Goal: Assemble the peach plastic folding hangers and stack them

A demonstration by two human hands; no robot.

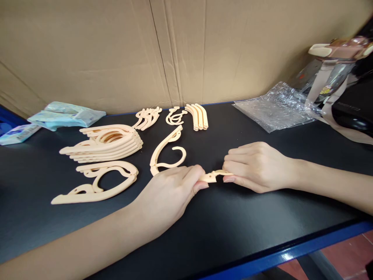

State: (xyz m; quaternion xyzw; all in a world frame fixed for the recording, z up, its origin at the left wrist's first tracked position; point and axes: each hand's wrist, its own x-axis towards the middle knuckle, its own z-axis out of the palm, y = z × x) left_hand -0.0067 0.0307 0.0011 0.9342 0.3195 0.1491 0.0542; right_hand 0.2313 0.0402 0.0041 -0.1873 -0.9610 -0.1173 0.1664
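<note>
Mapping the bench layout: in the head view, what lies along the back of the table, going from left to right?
From the left: white and blue packet → light blue packets → bunch of small hook pieces → looped pieces → curved bars → clear plastic bag.

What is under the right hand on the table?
A peach plastic piece sticks out from the right hand, pinched too by the left hand. Its far end is covered.
</note>
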